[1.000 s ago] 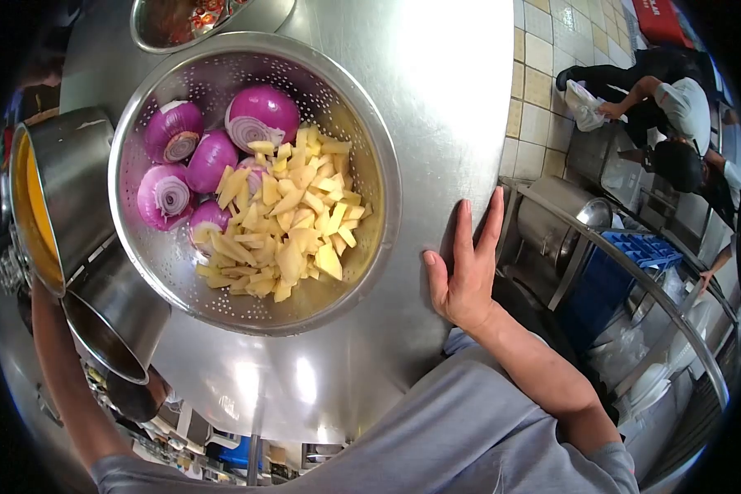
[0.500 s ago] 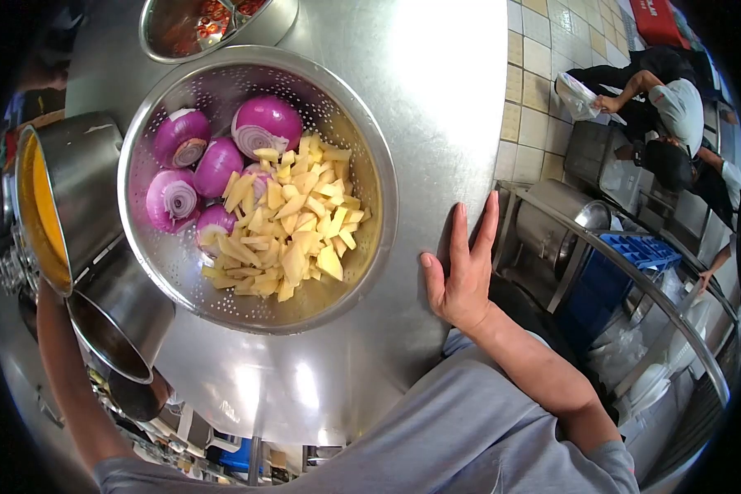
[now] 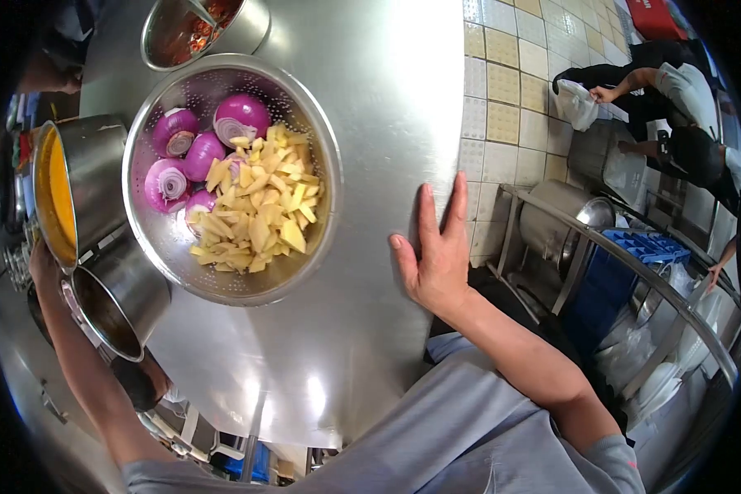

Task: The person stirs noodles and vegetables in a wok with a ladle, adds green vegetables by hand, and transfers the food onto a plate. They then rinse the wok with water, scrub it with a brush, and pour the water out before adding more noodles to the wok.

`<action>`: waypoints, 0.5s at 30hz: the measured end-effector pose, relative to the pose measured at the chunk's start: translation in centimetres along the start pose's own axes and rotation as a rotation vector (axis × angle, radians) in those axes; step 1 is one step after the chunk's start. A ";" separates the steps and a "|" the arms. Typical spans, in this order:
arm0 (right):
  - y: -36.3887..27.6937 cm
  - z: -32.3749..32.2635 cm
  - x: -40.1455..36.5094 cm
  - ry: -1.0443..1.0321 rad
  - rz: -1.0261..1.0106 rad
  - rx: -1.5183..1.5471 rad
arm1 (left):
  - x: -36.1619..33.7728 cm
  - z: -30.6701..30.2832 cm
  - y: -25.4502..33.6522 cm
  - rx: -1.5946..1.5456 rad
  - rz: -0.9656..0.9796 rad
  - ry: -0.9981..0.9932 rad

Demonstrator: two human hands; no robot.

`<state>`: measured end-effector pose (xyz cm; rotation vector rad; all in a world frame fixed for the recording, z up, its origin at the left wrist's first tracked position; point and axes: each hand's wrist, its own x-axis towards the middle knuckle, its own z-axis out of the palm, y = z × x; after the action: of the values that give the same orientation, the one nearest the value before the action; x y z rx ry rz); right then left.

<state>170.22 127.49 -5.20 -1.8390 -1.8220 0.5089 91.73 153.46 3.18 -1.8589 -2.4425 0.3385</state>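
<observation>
Compared with 0.5 s ago, the whole view is shifted, and the colander (image 3: 165, 255) with onions (image 3: 203, 156) and pale cut pieces (image 3: 259, 198) looks smaller. More of the left hand (image 3: 43, 259) shows now. It is at the far left, just beside the rims of 2 pots: the sauce pot (image 3: 99, 177) lies to its far right, the near pot (image 3: 144, 288) to its near right. Its fingers are partly hidden, so I cannot tell if it grips. Both pots have round mouths turned leftward in view. The right hand (image 3: 436, 263) lies wide, fingers spread, on the table (image 3: 387, 123), well apart from the pots; the left hand is nearer.
</observation>
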 end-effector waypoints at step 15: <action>2.5 -2.8 -3.9 -0.033 -0.051 0.137 | -28.5 -15.7 19.0 -1.996 -0.202 0.155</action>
<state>173.71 123.40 -4.76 -1.6978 -1.8041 0.6326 120.21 133.18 17.12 -1.2685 -2.5166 -2.8784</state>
